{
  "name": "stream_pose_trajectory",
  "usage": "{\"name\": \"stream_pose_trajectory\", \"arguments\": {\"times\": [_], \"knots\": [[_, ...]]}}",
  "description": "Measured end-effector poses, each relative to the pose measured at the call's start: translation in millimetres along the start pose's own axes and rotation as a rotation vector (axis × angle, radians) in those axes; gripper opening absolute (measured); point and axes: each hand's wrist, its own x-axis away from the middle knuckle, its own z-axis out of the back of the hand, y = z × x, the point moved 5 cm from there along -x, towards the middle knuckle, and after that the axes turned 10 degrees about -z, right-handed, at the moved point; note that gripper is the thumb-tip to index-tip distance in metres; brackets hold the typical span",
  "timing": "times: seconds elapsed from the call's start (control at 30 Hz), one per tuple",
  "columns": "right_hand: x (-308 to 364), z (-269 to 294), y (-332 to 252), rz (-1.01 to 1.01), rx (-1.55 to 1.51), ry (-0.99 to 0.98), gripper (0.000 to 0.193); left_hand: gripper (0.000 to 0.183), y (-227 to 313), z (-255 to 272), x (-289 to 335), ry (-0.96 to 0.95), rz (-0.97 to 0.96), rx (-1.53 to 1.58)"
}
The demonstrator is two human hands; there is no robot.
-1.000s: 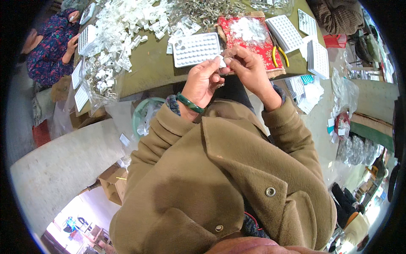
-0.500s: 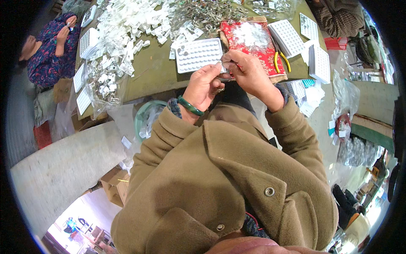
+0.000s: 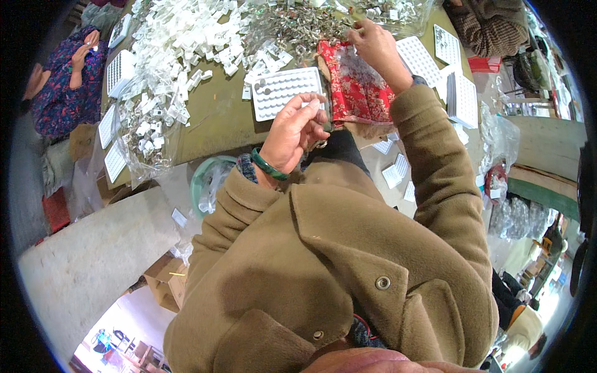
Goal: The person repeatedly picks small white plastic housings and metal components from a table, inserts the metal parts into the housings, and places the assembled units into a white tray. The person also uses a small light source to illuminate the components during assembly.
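My left hand (image 3: 291, 133), with a green bangle at the wrist, is in front of the white tray (image 3: 273, 110). Its thumb and forefinger are pinched together, and a tiny whitish piece may show at their tips. Rows of rounded hollows cover that tray, and a couple of dark round pieces sit at its upper left. My right hand (image 3: 376, 53) is stretched over the far end of the red patterned cloth (image 3: 354, 93), beside a pile of small metal pieces (image 3: 295, 25). Its fingertips are drawn together and blurred; what they hold cannot be made out.
A heap of small white plastic pieces (image 3: 193, 31) covers the table's far left. Stacked white trays (image 3: 461, 102) stand at the right. Another person (image 3: 68, 87) sits at the left. A green tub (image 3: 202, 186) is below the table edge.
My right hand has left my left hand and moved away, up to the metal pile. My left hand stays near the tray. The yellow-handled pliers on the cloth no longer show.
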Motion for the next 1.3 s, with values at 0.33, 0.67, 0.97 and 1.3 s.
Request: {"name": "stream_pose_trajectory", "arguments": {"times": [0.33, 0.67, 0.97, 1.3], "knots": [[-4, 1, 1, -0.121, -0.230, -0.111, 0.020, 0.015, 7, 10, -1, 0.118, 0.030, 0.057], [8, 12, -35, 0.038, -0.141, -0.001, 0.017, 0.018, 22, 19, 2, 0.157, -0.043, -0.045], [11, 1, -33, -0.058, -0.431, 0.011, 0.019, 0.019, 30, 19, 9, 0.204, -0.053, -0.091], [55, 17, -69, -0.226, -1.154, -0.354, 0.010, 0.029, 38, 11, 3, 0.235, -0.134, -0.005]]}}
